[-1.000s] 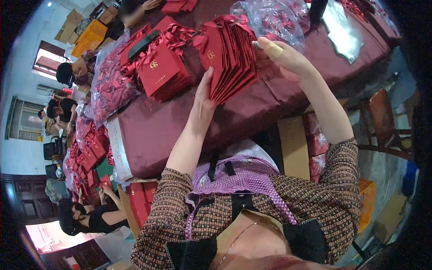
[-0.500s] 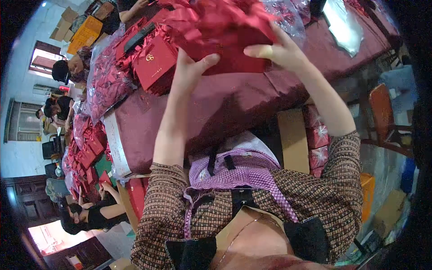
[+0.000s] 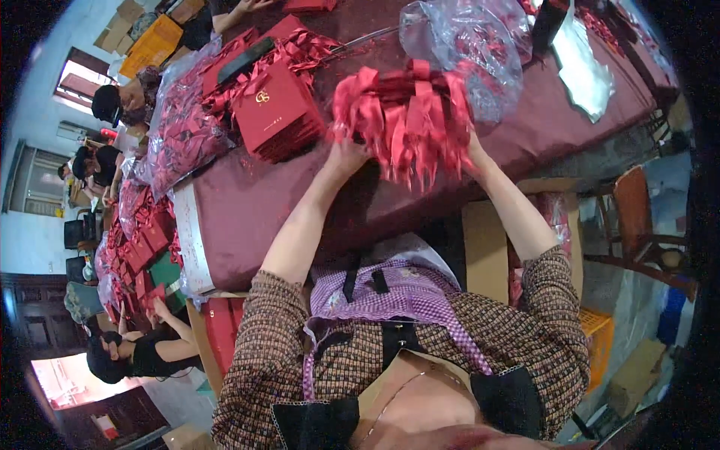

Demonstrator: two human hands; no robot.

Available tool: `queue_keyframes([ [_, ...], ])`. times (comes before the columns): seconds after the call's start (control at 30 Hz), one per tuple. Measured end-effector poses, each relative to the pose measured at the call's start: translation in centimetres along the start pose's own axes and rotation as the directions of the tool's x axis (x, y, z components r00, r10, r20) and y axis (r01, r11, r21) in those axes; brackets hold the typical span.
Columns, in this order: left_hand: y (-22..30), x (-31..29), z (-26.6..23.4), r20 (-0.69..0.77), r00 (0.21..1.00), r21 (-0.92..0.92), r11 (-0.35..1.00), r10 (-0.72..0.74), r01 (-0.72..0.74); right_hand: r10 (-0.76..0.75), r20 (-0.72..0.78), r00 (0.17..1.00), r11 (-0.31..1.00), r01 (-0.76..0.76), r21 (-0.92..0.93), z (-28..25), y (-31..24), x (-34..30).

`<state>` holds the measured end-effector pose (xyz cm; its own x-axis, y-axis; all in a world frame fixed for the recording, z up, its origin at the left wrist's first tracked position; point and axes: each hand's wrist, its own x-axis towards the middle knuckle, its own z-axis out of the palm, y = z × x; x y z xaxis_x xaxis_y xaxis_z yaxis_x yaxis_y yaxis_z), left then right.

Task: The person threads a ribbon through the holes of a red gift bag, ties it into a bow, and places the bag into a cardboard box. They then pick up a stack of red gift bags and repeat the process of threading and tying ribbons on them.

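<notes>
Both hands grip one bundle of red ribbon-handled paper bags (image 3: 409, 120), held up just above the maroon table (image 3: 285, 202), toward the middle of its near edge. The left hand (image 3: 346, 154) clasps the bundle's left side, fingers curled around the bags and partly hidden behind them. The right hand (image 3: 474, 150) presses on the right side; its fingers are mostly covered by hanging ribbon ends, so how far they wrap cannot be told. Red ribbon handles stick up and droop from the bundle in all directions.

Just left of the bundle, on the table, lies a stack of flat red paper bags (image 3: 274, 112) with a small gold emblem on the top one; loose ribbons trail behind it toward the far edge. Behind the bundle, toward the far edge, sits a clear plastic sack (image 3: 480, 45) with red items showing through. Another clear plastic sack full of red bags (image 3: 187, 127) rests at the table's left end. A flat sheet of clear plastic (image 3: 581, 64) lies towards the table's right end.

A brown cardboard box (image 3: 486, 247) stands below the near edge beside the person's right arm, and a wooden chair (image 3: 637, 232) stands further right. Other people (image 3: 120, 101) sit along the left, among more red bags.
</notes>
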<state>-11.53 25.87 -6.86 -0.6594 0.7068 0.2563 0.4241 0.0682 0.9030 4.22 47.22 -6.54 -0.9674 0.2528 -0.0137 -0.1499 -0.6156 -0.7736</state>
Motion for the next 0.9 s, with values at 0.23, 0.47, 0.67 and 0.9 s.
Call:
queue_keyframes([
  [0.23, 2.7, 2.1, 0.9, -0.012, 0.989, -0.233, 0.962, -0.148, 0.141, -0.254, -0.183, 0.95, 0.954, 0.215, -0.206, 3.2, -1.7, 1.7],
  [0.47, 10.9, 4.0, 1.2, 0.331, 0.747, -0.798, 0.251, -0.577, 0.547, 0.343, -0.209, 0.916, 0.879, -0.391, -0.271, 6.7, -11.0, 5.4],
  [0.67, 16.2, 4.5, -0.3, 0.291, 0.751, -0.764, 0.329, -0.592, 0.555, 0.397, -0.163, 0.903, 0.845, -0.429, -0.319, 8.8, -14.2, 5.1],
  [0.9, 14.1, 5.8, -0.1, 0.193, 0.713, -0.782, 0.333, -0.675, 0.527, 0.371, -0.241, 0.897, 0.837, -0.436, -0.33, 7.5, -12.4, 6.5],
])
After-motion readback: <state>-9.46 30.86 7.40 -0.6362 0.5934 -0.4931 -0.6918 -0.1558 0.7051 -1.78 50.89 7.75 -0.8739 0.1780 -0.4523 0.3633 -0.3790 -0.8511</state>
